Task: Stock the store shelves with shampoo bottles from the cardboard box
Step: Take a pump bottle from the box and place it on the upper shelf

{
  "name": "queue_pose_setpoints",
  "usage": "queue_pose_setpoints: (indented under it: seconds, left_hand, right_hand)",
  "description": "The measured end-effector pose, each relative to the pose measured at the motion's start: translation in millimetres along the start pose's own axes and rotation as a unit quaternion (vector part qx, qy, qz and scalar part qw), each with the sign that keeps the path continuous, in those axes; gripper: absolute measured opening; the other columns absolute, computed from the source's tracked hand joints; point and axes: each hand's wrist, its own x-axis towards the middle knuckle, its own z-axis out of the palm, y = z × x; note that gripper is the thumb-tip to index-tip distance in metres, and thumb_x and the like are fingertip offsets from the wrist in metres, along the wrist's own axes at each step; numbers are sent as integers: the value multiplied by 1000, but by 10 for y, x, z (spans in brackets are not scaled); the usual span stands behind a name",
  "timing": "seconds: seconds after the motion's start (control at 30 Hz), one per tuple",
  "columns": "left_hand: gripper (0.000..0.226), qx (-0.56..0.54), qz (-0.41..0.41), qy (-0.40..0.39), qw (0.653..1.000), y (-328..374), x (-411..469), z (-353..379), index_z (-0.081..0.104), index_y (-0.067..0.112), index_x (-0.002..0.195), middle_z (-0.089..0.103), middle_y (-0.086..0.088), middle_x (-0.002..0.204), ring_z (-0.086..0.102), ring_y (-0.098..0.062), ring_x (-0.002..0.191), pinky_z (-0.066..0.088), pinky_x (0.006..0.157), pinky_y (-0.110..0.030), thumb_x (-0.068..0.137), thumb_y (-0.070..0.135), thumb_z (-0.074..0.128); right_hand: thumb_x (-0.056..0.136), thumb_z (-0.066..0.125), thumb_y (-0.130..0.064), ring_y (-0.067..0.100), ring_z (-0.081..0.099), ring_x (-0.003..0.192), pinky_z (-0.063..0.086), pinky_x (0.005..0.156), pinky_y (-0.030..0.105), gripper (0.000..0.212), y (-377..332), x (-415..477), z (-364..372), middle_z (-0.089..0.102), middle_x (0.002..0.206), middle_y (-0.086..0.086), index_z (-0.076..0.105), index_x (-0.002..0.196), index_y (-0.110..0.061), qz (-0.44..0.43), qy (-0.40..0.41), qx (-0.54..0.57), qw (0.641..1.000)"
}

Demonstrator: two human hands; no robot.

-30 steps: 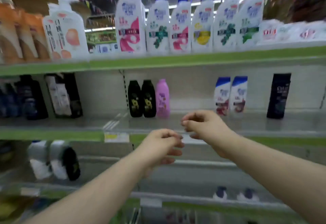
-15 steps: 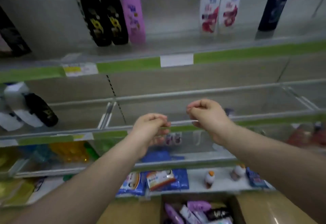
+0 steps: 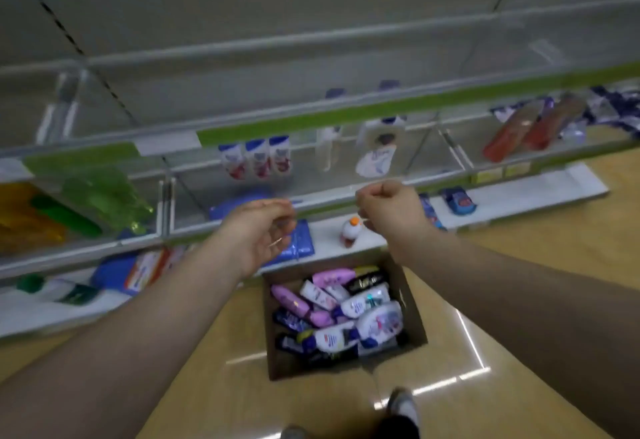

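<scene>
We record left hand (image 3: 263, 231) loosely curled, right hand (image 3: 388, 212) fisted, both empty; heaped plastic shampoo bottles (image 3: 346, 307) may slip on pickup.

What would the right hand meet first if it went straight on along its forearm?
Probably the shelf rail just beyond it; the right hand, an empty fist, points forward, not down at the box. Depth is unclear, so the gap cannot be judged.
</scene>
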Motion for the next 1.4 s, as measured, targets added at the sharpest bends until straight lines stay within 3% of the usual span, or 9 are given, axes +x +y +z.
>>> queue_pose_setpoints:
  seconds: [0.1,0.33,0.43,0.53,0.77,1.0,1.13,1.3,1.4]
  left_hand:
    - [16,-24,-42,9,999,-381,294,21,58,18,79,63,0,78,61,-13,72,45,73,-26,89,6,57]
    - [18,-1,-117,83,990,-1617,1053,132,57,21,75,60,6,72,56,-4,63,42,60,-20,90,12,57]
    - [20,26,-119,83,989,-2173,1380,223,58,21,73,60,5,70,56,-5,61,44,54,-17,90,12,57]
    - [17,60,-117,78,988,-2733,1724,281,60,21,74,62,3,73,58,-7,61,44,56,-19,89,13,59]
    - [15,148,-108,71,981,-3882,2532,282,60,24,78,64,3,80,61,-6,65,46,59,-20,87,12,61]
    - [15,271,-22,3,962,-4698,3225,488,61,27,79,68,-5,88,64,-18,81,48,73,-31,83,13,63]
    - [15,371,70,-50,925,-5049,3571,598,59,32,81,62,13,74,56,4,64,41,56,-9,81,18,64]
    - [32,521,186,-108,826,-5175,4178,667,59,19,112,60,-4,109,57,-21,99,46,85,-28,80,20,67]
    - [50,607,262,-66,748,-5153,4557,674,53,18,124,53,-12,120,47,-31,113,36,93,-31,77,29,68]
  right_hand:
    - [89,54,-4,19,49,64,39,56,26,22,438,198,32,52,67,11,56,69,-12,40,-1,19,999]
    - [89,54,-2,14,46,45,35,43,20,12,1755,718,143,50,60,10,62,79,-5,114,-33,-16,993]
    - [92,48,-3,18,39,50,30,47,27,11,2324,974,167,44,64,11,59,94,-3,150,-55,-55,986]
    - [89,52,-4,16,50,59,43,56,26,12,2943,1177,205,53,67,4,63,91,-10,151,-86,-102,979]
    - [89,53,-5,26,58,79,50,75,40,15,4411,1481,248,67,93,22,68,91,-7,159,-82,-142,973]
    - [92,51,-5,21,61,79,55,65,36,16,5397,1761,89,66,94,8,63,95,-15,118,-113,-207,965]
    - [94,49,-6,18,61,87,50,54,22,22,5809,1916,-11,60,104,2,60,112,-14,50,-152,-284,945]
    - [82,65,-20,28,36,127,40,101,43,66,6138,2280,36,38,140,6,35,141,-25,-71,-263,-502,821]
    - [73,72,-36,23,24,134,30,107,44,86,6111,2574,98,25,147,0,25,145,-29,-110,-337,-526,773]
